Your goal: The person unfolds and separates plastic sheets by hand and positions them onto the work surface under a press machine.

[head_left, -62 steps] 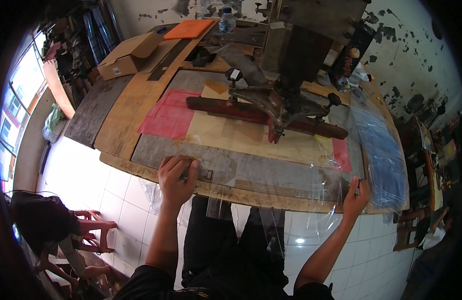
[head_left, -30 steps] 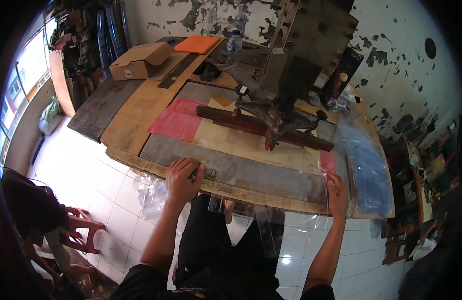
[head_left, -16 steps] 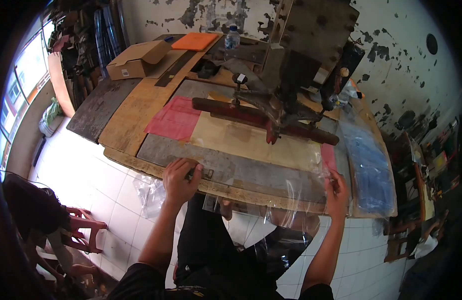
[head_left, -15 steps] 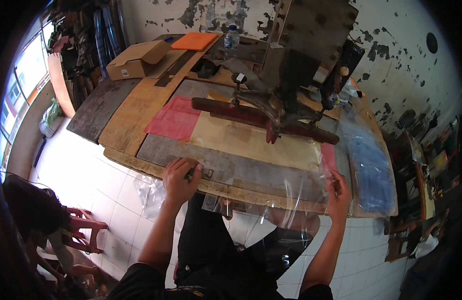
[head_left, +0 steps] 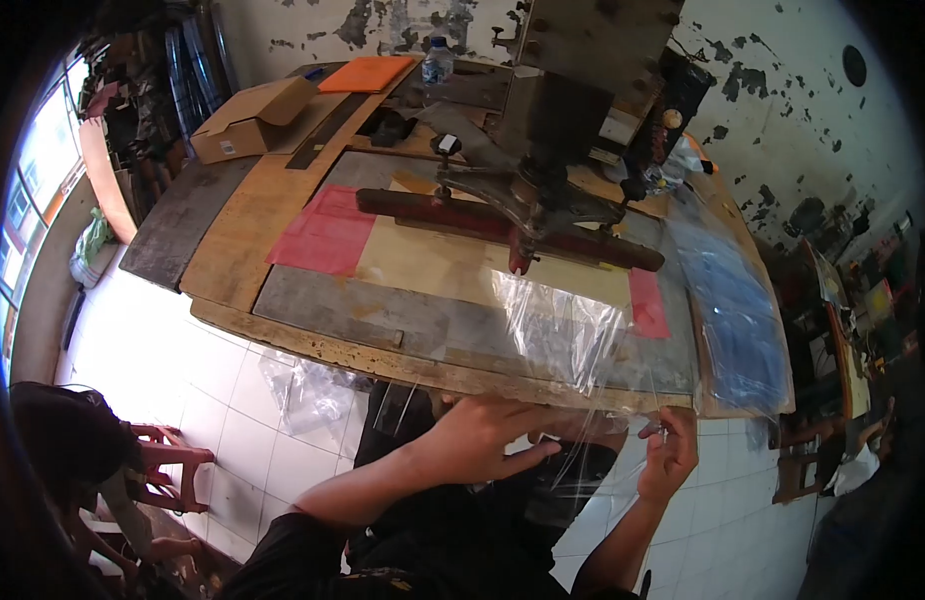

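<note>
My left hand (head_left: 493,437) is at the front edge of the worktable (head_left: 283,335), thumb apart from the fingers, beside a clear plastic sheet (head_left: 573,335). Whether it grips the sheet is not clear. My right hand (head_left: 671,450) pinches the sheet's right part at the table's front right corner. The sheet rises in shiny folds over the metal plate and hangs below the edge. Above the plate is the press's red bar (head_left: 603,248). Under the bar lie a cream sheet (head_left: 423,262) and a pink piece (head_left: 328,232).
Blue-tinted plastic sheets (head_left: 733,315) lie at the table's right. Toward the back are a cardboard box (head_left: 248,125), an orange folder (head_left: 368,73) and a water bottle (head_left: 438,62). A person (head_left: 73,440) is at lower left by a red stool (head_left: 173,465).
My left hand has left the table's front left part and moved right, below the edge. My right hand has come down and closer to me. The plastic is now bunched in folds over the plate.
</note>
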The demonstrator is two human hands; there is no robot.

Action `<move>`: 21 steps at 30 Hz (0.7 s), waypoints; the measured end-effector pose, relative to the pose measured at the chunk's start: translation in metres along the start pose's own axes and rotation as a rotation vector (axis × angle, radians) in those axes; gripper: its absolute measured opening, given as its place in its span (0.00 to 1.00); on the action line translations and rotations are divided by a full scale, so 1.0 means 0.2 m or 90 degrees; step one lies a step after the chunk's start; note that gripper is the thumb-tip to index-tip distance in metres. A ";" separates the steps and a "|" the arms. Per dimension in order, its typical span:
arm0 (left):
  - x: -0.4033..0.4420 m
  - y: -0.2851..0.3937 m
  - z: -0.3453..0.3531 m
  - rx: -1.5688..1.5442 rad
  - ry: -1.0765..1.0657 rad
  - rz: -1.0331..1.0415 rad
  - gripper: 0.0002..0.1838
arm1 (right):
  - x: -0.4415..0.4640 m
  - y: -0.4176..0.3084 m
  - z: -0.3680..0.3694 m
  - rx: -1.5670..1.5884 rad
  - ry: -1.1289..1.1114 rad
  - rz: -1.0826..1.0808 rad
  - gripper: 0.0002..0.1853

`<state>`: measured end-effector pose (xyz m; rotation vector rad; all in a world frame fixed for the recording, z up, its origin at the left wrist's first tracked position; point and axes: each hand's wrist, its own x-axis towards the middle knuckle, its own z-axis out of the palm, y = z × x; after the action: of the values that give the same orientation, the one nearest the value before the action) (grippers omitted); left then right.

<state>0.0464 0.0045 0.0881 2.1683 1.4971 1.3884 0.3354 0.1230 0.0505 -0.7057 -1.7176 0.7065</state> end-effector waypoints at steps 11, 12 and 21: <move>-0.06 0.04 0.13 0.053 0.125 -0.101 0.18 | -0.06 0.02 0.04 0.033 0.039 -0.059 0.22; -0.09 0.01 0.14 0.129 0.212 -0.102 0.18 | -0.06 0.00 0.05 0.028 0.033 -0.072 0.23; -0.06 0.11 0.06 0.222 0.135 -0.077 0.25 | -0.02 -0.07 0.14 0.011 0.048 -0.136 0.23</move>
<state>0.0689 -0.0110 0.0875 2.1205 2.0471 1.4444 0.3078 0.1073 0.0527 -0.5209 -1.6856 0.5394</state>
